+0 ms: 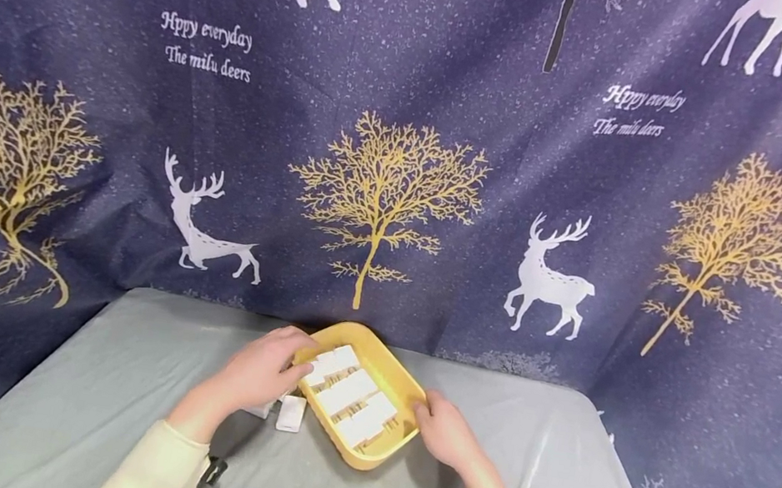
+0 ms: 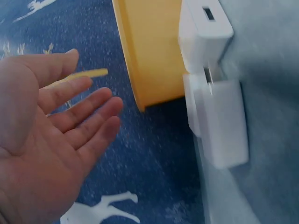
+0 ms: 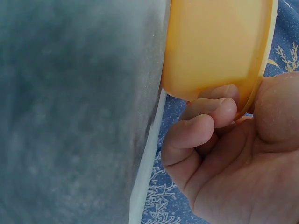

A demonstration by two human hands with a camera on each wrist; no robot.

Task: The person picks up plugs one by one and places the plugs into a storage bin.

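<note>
A yellow plastic basket [image 1: 407, 390] holds rows of white USB charger plugs [image 1: 348, 390], their metal prongs showing between the rows. My right hand [image 1: 446, 431] grips the basket's right rim; in the right wrist view its fingers [image 3: 198, 130] curl against the outer wall with the thumb at the rim. My left hand [image 1: 263, 370] hovers at the basket's left rim, and the left wrist view shows its fingers [image 2: 93, 109] loosely spread, holding nothing. Below that hand a white charger plug [image 1: 290, 414] stands on the table, with another charger plug [image 2: 222, 121] beside it, partly covered in the head view.
The table [image 1: 518, 457] has a grey-green cloth over it. Right behind its far edge hangs a dark blue curtain [image 1: 416, 281] printed with white deer and golden trees.
</note>
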